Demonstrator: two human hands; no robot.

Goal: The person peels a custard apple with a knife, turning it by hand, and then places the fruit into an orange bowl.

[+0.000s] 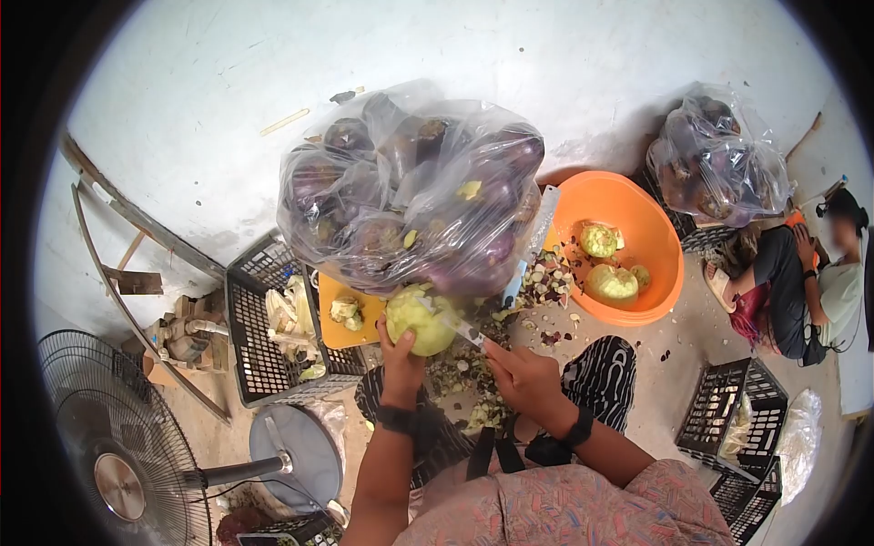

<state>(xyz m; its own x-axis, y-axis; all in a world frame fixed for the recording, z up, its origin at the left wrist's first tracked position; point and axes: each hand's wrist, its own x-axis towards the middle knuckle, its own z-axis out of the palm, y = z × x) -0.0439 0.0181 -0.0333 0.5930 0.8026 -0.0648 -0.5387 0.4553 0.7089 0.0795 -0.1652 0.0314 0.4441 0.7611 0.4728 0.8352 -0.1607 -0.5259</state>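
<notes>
My left hand (401, 366) grips a large, round, pale green vegetable (421, 329), mostly peeled, that looks like a kohlrabi. In my right hand (528, 384) is a knife (467, 331), its blade lying against the vegetable's right side. Just beyond, a big clear plastic bag (414, 196) bulges with purple round vegetables. A trimmed-off chunk (347, 312) rests on a yellow board (339, 333) left of my left hand. Purple and green peelings (455, 373) cover the floor beneath my hands.
An orange basin (657, 264) at right holds several peeled vegetables. Black crates stand at left (246, 318) and lower right (728, 409). A second filled bag (719, 164) sits at the back right. A fan (118, 455) stands lower left. Another person (792, 282) sits far right.
</notes>
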